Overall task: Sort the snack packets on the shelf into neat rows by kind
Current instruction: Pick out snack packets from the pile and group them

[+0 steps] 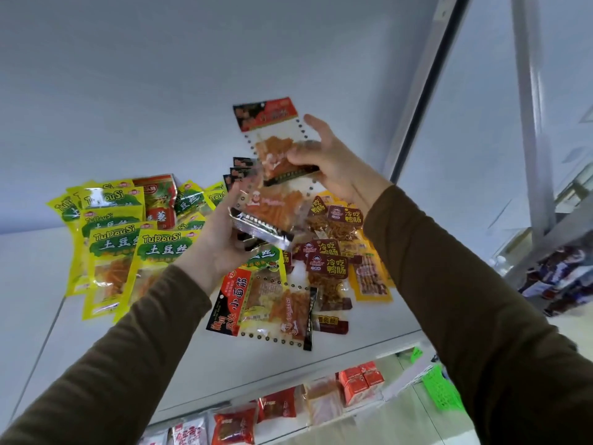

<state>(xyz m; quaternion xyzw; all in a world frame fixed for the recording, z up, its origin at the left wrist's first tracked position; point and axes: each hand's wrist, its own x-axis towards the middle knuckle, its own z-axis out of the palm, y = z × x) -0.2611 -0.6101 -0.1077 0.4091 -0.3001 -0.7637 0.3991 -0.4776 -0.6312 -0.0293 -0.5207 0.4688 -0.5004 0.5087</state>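
1. Both hands grip packets above the shelf: the right hand pinches the lower end of a clear packet with a red-and-black header, thumb in front and fingers behind, so that it stands upright in the air.
2. Left hand curls round a stack of like packets, silver edges facing the camera, just below the raised one.
3. Yellow packets lie in overlapping rows on the shelf's left part.
4. Maroon packets lie jumbled under the right wrist, some over orange-yellow packets.
5. A red-black packet lies flat near the front edge, partly under a small clear one.
6. Lower shelf holds red packs.
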